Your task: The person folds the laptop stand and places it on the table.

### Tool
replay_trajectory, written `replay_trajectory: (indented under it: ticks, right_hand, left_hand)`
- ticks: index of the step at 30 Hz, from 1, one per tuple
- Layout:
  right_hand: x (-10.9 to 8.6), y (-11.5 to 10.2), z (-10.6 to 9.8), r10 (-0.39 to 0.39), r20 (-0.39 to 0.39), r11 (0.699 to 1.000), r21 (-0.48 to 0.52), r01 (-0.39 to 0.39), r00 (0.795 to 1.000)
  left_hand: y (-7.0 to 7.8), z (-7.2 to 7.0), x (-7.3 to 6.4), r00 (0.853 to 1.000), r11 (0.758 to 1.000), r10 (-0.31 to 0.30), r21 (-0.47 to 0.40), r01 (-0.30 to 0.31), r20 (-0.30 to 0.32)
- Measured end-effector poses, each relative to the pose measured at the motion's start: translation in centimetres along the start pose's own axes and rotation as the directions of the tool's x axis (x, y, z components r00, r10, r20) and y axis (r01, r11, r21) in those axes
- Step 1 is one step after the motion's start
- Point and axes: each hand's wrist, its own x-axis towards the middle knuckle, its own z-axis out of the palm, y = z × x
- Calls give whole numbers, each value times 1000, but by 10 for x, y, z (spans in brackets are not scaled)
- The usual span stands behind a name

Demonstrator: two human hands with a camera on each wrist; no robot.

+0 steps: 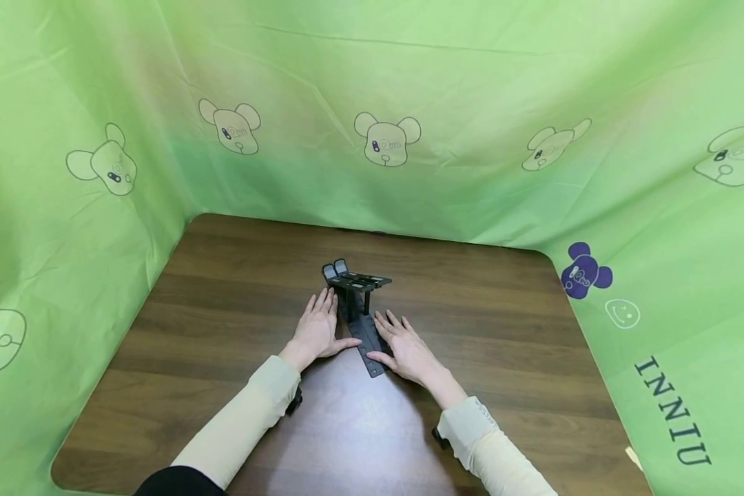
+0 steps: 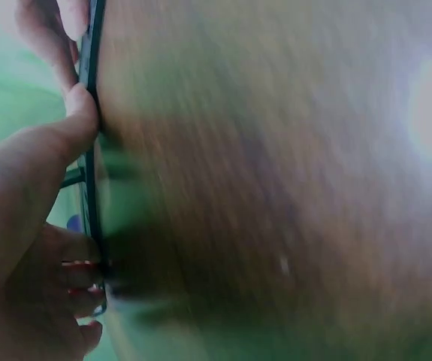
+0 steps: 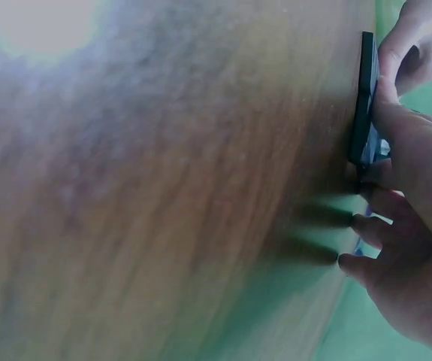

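Head view, nearest first: a cream left sleeve (image 1: pixel 242 420) with a black part (image 1: pixel 182 482) at the bottom edge, and a cream right sleeve (image 1: pixel 496 448), a small dark device (image 1: pixel 294 401) showing under the left cuff and another (image 1: pixel 439 438) beside the right one. A small pale piece (image 1: pixel 634 458) sits at the table's right edge. Between the hands lies the long dark base (image 1: pixel 364 334) of a stand (image 1: pixel 350 303), near the middle of the brown wood-grain table (image 1: pixel 502 310), its near end angled slightly to the right. The right hand (image 1: pixel 406 351) rests along the base's right side, fingers spread and mostly straight, thumb on the base; the left hand (image 1: pixel 317 331) mirrors it on the left, fingers extended forward and thumb reaching the base. Neither hand is wrapped around the stand. Farther along, a post (image 1: pixel 367 303) supports a raised top plate (image 1: pixel 362 281), with two upright rounded tabs (image 1: pixel 335 269) at its left end. Beyond the table hangs green cloth (image 1: pixel 471 193) with outlined bear heads (image 1: pixel 387 145); on its right side are a purple bear head (image 1: pixel 585 272), a smiley (image 1: pixel 623 313) and the letters INNIU (image 1: pixel 672 413).
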Motion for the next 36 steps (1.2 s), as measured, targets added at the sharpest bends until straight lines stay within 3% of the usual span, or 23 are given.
replay_trajectory:
  ticks: [9, 15, 24, 31, 36]
  right_hand:
    - [3, -4, 0, 13, 6, 998, -67, -13, 1000]
    - [3, -7, 3, -7, -61, 993, -117, -1, 998]
    - [4, -26, 10, 6, -95, 955, -295, -34, 995]
    - [5, -34, 10, 45, -87, 952, -299, -69, 995]
    - [3, -39, 6, 112, -34, 965, -234, -117, 993]
  left_hand:
    - [-8, -7, 7, 998, 998, 58, 8, -59, 35]
    - [-10, -13, 12, 992, 994, 109, 4, -110, 62]
    - [-20, -20, 23, 976, 984, 176, -7, -177, 126]
    - [-19, -24, 25, 976, 990, 141, -51, -135, 164]
    - [-15, -20, 19, 983, 989, 120, -103, -106, 138]
